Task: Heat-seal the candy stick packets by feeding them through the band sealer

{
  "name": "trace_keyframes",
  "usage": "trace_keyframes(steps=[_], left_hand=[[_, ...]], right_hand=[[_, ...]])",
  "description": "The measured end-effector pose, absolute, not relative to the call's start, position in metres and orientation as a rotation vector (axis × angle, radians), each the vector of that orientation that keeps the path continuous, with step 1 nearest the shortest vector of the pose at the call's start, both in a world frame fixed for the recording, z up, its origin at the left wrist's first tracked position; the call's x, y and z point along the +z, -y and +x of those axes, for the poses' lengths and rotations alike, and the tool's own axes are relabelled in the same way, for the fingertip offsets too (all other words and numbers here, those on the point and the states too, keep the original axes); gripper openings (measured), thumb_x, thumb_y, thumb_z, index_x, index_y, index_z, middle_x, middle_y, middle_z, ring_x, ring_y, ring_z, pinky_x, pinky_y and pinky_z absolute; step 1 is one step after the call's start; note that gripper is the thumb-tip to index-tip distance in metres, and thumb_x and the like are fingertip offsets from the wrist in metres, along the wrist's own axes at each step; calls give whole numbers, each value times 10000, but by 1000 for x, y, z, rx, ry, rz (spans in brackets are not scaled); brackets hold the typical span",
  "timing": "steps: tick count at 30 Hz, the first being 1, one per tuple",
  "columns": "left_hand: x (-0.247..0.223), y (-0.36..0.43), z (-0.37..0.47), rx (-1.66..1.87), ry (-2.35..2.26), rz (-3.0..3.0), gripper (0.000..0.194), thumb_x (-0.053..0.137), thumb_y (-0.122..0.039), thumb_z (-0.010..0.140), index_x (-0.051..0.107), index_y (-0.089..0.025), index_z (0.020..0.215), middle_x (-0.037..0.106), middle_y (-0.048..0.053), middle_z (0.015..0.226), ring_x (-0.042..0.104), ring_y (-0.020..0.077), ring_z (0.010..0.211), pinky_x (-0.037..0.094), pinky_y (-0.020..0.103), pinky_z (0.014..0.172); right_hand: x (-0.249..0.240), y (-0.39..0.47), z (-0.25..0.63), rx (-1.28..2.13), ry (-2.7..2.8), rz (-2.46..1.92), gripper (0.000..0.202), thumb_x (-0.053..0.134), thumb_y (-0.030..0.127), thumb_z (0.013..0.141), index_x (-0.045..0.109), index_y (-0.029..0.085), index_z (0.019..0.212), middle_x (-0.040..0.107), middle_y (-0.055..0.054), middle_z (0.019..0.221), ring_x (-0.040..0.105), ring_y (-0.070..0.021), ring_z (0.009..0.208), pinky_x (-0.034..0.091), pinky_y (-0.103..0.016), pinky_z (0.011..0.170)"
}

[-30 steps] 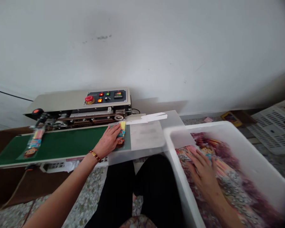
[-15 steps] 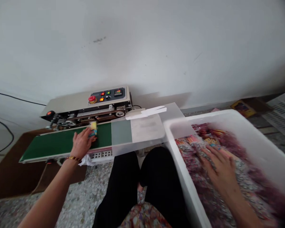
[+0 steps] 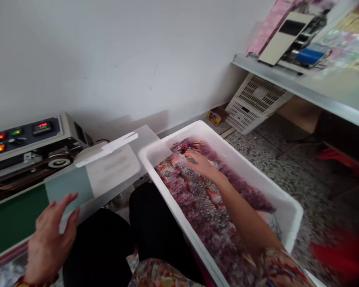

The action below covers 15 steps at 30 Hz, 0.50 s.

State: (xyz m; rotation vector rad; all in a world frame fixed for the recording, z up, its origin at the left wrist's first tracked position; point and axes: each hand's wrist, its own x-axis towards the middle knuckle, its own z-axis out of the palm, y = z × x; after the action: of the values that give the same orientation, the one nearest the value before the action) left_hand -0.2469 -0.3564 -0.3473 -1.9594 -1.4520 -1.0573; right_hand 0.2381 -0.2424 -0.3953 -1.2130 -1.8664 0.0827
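My left hand [image 3: 52, 237] is held over the near edge of the green belt [image 3: 16, 219], with its fingers apart and nothing in it. On the right, my right hand [image 3: 200, 162] reaches into a white foam box [image 3: 254, 169] full of small printed packets [image 3: 194, 203] in pink and dark red. Its fingers are bent down among the packets at the box's far left part, and a small blue and yellow patch shows at them. Whether they grip a packet I cannot make out.
A sealing machine [image 3: 26, 139] with lit buttons stands at the left. A translucent sheet [image 3: 146, 139] bridges belt and box. White crates [image 3: 251, 101] stand below a metal table [image 3: 305, 85] carrying another machine [image 3: 287, 38]. Something red [image 3: 341, 251] is blurred at lower right.
The view has swung to the right. My left hand has left the colourful packet on the belt and now is empty. My right hand has moved to the far left part of the box.
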Motion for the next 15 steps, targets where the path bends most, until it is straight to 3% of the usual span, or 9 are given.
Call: trace_keyframes(steps=[4,7,10,15], left_hand=[[-338,356,-199,-1064,1335,-2052,555,521,-423,991,406,-422,1533,683,18,1351,616,337,1293,528,567,1071],[-339,358,-189,-997,1311,-2128,549,508,-405,1002,426,-314,1537,711,66,1307,662,314,1227,560,497,1034],[-342,365,-189,-979,1343,-2164,554,511,-423,996,439,-292,1529,734,70,1256,696,310,1167,593,462,970],[-348,378,-196,-977,1471,-2171,542,520,-433,991,444,-328,1518,739,58,1239,713,314,1134,601,491,973]], right_hand=[[-371,224,210,70,2015,-1236,433,648,308,930,631,185,1345,613,-121,1440,522,-287,1370,375,-483,1161],[-353,211,189,122,2127,-1286,610,752,331,851,570,203,1419,540,-129,1519,445,-360,1428,299,-632,1178],[-346,201,175,144,2190,-1236,725,807,348,780,539,201,1438,527,-131,1532,471,-383,1398,295,-674,1162],[-350,197,164,16,2178,-1203,294,669,248,844,664,133,1114,710,-78,1282,632,-287,1180,315,-616,1156]])
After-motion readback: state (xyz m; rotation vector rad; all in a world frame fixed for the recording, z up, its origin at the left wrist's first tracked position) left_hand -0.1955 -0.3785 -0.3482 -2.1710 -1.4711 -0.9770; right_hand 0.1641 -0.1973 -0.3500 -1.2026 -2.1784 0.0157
